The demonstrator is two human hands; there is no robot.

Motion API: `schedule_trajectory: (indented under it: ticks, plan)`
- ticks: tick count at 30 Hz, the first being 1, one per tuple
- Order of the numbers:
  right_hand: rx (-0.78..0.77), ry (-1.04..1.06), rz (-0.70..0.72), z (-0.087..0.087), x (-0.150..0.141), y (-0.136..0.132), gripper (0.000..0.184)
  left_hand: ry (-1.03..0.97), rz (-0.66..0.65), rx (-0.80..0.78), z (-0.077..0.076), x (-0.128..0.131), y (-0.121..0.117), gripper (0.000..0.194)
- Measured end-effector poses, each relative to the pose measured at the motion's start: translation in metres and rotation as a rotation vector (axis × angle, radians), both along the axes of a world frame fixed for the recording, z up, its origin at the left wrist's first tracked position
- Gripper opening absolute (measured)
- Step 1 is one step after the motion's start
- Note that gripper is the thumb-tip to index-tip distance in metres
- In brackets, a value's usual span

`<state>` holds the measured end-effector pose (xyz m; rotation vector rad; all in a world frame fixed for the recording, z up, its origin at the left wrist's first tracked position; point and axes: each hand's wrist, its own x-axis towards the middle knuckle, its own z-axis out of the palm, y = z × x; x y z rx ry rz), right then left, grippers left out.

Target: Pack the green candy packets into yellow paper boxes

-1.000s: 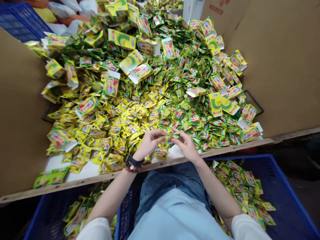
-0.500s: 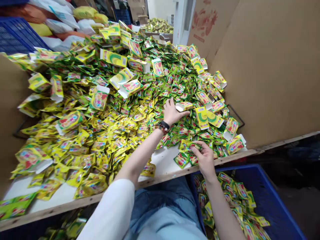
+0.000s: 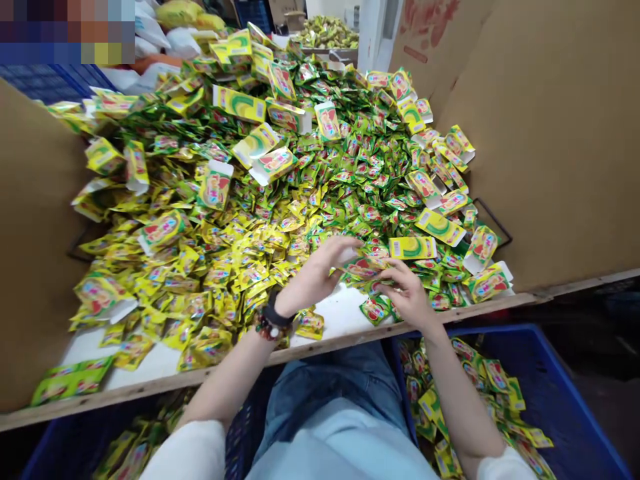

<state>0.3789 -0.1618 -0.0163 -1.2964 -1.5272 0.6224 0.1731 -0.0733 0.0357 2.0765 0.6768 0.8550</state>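
Head view. Left hand near the centre of the frame, fingers curled and closed on the left, white-flapped end of a small printed carton. Right hand just right of it, fingers bent, tips at the carton's right end; cannot tell whether they also pinch a packet. Carton lies roughly level between the hands, above the front of the white tabletop.

Dark band and beads on the left wrist. Yellow carton just beyond the right hand, lying on the heap. Heap: yellow packets mostly centre-left, green packets towards upper centre and right, more cartons scattered over them. Green packet strip at lower left, by the wooden front edge. Blue crate at lower right, packets inside. Cardboard panel fills the upper right.
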Motion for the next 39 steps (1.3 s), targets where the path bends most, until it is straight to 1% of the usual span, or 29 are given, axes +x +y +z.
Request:
schedule_trajectory:
  ticks: [2,3,4,5,6,7,9,10,11,13,15,16,17,20,23,25,27,29,30,32,34,36,37,39]
  plan:
    - [0.077,-0.051,-0.063,-0.004,-0.029,-0.002,0.016,-0.24,0.219,-0.21,-0.017,-0.005,-0.025,0.057]
    - [0.11,-0.083,-0.083,-0.006,-0.043,-0.005,0.02,-0.341,0.27,-0.328,-0.026,-0.005,-0.036,0.061]
    - [0.131,-0.121,-0.075,-0.008,-0.057,-0.01,0.024,-0.413,0.282,-0.435,-0.035,-0.004,-0.045,0.063]
    - [0.136,-0.165,-0.031,-0.009,-0.068,-0.016,0.028,-0.461,0.288,-0.517,-0.042,-0.003,-0.052,0.061]
    - [0.124,-0.212,0.037,-0.009,-0.077,-0.022,0.032,-0.489,0.308,-0.565,-0.048,-0.003,-0.056,0.058]
    - [0.099,-0.255,0.113,-0.008,-0.082,-0.028,0.035,-0.502,0.361,-0.573,-0.052,-0.004,-0.059,0.054]
    - [0.036,-0.281,0.218,-0.004,-0.084,-0.039,0.036,-0.459,0.527,-0.499,-0.057,-0.01,-0.06,0.047]
    - [0.01,-0.244,0.222,0.0,-0.082,-0.043,0.034,-0.391,0.598,-0.441,-0.058,-0.015,-0.059,0.045]
    - [-0.004,-0.17,0.179,0.005,-0.078,-0.046,0.031,-0.293,0.638,-0.379,-0.059,-0.021,-0.059,0.044]
    - [0.012,0.035,-0.005,0.016,-0.071,-0.049,0.022,-0.074,0.633,-0.262,-0.06,-0.03,-0.063,0.046]
    - [0.06,0.2,-0.186,0.027,-0.069,-0.048,0.017,0.08,0.561,-0.164,-0.061,-0.035,-0.071,0.053]
    - [0.077,0.238,-0.231,0.03,-0.069,-0.046,0.017,0.12,0.527,-0.121,-0.061,-0.035,-0.076,0.058]
    - [0.084,0.246,-0.241,0.033,-0.07,-0.045,0.017,0.142,0.509,-0.083,-0.061,-0.034,-0.081,0.061]
    - [0.038,0.143,-0.156,0.038,-0.072,-0.039,0.017,0.181,0.5,-0.004,-0.062,-0.031,-0.093,0.063]
    - [-0.04,-0.052,-0.026,0.043,-0.068,-0.039,0.017,0.222,0.486,0.048,-0.065,-0.032,-0.098,0.057]
    - [-0.105,-0.206,0.021,0.048,-0.065,-0.039,0.019,0.252,0.456,0.072,-0.068,-0.033,-0.101,0.055]
    - [-0.177,-0.377,0.009,0.051,-0.067,-0.04,0.02,0.274,0.422,0.069,-0.073,-0.033,-0.104,0.055]
    - [-0.227,-0.56,-0.055,0.051,-0.074,-0.042,0.022,0.271,0.394,0.046,-0.079,-0.03,-0.109,0.057]
    - [-0.228,-0.648,-0.103,0.048,-0.08,-0.043,0.023,0.261,0.389,0.033,-0.082,-0.028,-0.111,0.057]
    - [-0.166,-0.786,-0.215,0.041,-0.092,-0.045,0.025,0.226,0.398,0.012,-0.09,-0.024,-0.115,0.057]
    - [-0.036,-0.827,-0.297,0.031,-0.101,-0.048,0.025,0.172,0.419,-0.002,-0.098,-0.022,-0.117,0.054]
    - [0.072,-0.77,-0.286,0.022,-0.106,-0.051,0.023,0.107,0.433,0.002,-0.105,-0.022,-0.118,0.052]
    - [0.086,-0.726,-0.238,0.018,-0.106,-0.052,0.023,0.081,0.432,0.015,-0.108,-0.023,-0.119,0.051]
    - [0.025,-0.647,-0.075,0.015,-0.103,-0.053,0.031,0.059,0.425,0.044,-0.112,-0.025,-0.119,0.051]
